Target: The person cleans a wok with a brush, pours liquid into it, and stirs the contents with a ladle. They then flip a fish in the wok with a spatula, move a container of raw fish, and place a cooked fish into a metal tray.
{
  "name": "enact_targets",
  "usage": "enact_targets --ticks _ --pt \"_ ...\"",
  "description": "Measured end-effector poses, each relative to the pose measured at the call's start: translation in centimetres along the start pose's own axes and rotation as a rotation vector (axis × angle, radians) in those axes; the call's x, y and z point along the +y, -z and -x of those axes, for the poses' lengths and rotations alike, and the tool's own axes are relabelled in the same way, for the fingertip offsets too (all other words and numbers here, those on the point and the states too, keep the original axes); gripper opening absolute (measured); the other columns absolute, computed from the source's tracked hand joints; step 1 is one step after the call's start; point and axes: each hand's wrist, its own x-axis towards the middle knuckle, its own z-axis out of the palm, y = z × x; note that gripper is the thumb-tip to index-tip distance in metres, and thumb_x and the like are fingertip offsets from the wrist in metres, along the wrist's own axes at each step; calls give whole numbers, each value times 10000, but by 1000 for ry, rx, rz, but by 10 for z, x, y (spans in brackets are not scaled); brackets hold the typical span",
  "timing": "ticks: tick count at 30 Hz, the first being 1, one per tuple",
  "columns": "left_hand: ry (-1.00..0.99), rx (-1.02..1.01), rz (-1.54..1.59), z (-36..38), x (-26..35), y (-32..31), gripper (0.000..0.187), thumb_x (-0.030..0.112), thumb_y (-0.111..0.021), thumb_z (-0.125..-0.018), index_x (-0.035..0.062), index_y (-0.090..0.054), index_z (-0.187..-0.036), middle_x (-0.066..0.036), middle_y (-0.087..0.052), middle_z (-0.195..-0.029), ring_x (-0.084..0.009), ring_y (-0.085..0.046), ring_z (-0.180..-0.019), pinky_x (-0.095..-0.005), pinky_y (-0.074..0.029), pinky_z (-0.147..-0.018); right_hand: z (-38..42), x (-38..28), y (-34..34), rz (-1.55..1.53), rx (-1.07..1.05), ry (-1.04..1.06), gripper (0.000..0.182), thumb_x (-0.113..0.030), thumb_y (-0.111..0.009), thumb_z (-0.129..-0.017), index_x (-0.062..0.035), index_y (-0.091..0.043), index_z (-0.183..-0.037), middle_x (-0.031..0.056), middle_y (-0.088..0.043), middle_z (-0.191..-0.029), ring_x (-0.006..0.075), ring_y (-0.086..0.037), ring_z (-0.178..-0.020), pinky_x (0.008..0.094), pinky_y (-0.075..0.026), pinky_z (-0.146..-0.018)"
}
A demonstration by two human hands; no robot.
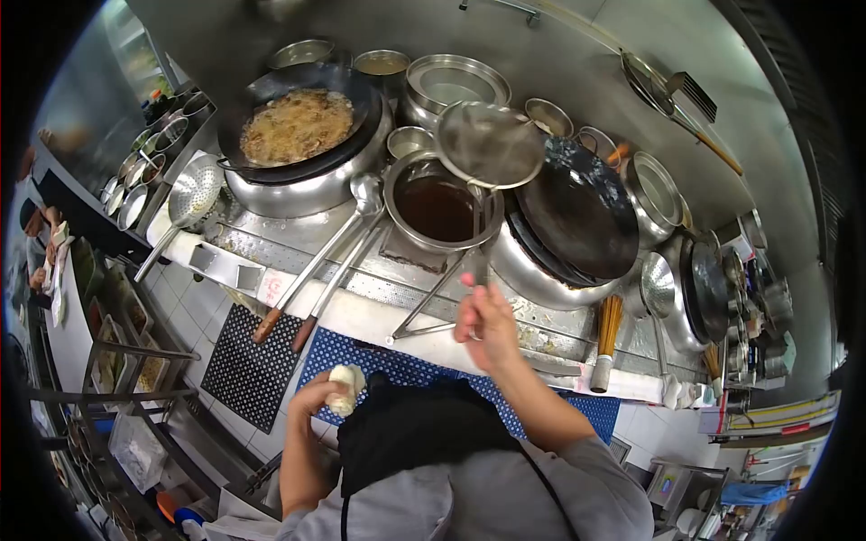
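My left hand (317, 395) is closed around a bundled white cloth (344, 389), low in front of the counter. My right hand (488, 326) grips a metal handle that runs up toward a round mesh strainer (489, 144). The strainer hangs tilted over the right rim of a steel pot of dark liquid (437, 207). At the upper left, a wok (363, 117) holds bubbling, golden-brown food (298, 126). To the right of the strainer sits a dark wok (582, 212) with no food visible in it.
Two long-handled ladles (316, 270) lie left of the pot, with a perforated skimmer (195, 189) farther left. A bamboo brush (607, 338) and another skimmer (657, 284) are at the right. Lidded pots (457, 81) line the back. Another person's hands (45, 248) show at far left.
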Motion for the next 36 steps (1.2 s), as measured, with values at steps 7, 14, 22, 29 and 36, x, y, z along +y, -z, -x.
enact_targets --ticks 7,14,22,29,36 --pt "-456 481 -889 2 139 -76 614 188 -723 -666 -17 -564 -1223 -233 -636 -1035 -371 -617 -950 -380 -483 -876 33 -118 126 243 355 29 213 -282 -484 -1017 -92 -544 -1093 -19 -461 -593 82 -357 -405 239 -269 -349" --pt "-565 755 -1507 -61 129 -101 822 181 -795 -629 34 -457 -1364 -247 -541 -1210 -415 -539 -1043 -469 -454 -914 60 -183 256 268 373 -188 243 -273 -531 -997 -36 -585 -1010 -27 -416 -527 72 -304 -357 233 -231 -314" --pt "-791 861 -1362 -54 151 -123 733 307 -767 -719 7 -497 -1330 -279 -507 -1258 -440 -479 -1149 -504 -403 -979 71 -209 327 1464 735 367 333 -304 -690 -893 14 -700 -993 50 -628 -674 125 -536 -568 269 -454 -576" --pt "-745 684 -535 -150 220 -101 492 171 -661 -827 -56 -561 -1253 -169 -686 -993 -268 -663 -882 -359 -512 -813 18 -142 147 1072 388 582 231 -239 -669 -909 -40 -709 -1021 10 -670 -879 57 -554 -712 213 -432 -609" --pt "-507 477 101 -192 265 -111 225 0 -628 -814 38 -563 -1026 -48 -618 -768 -128 -581 -613 -273 -503 -531 -132 4 101 449 432 -96 348 -194 -645 -901 -66 -587 -1220 -10 -634 -952 105 -563 -764 292 -476 -602"
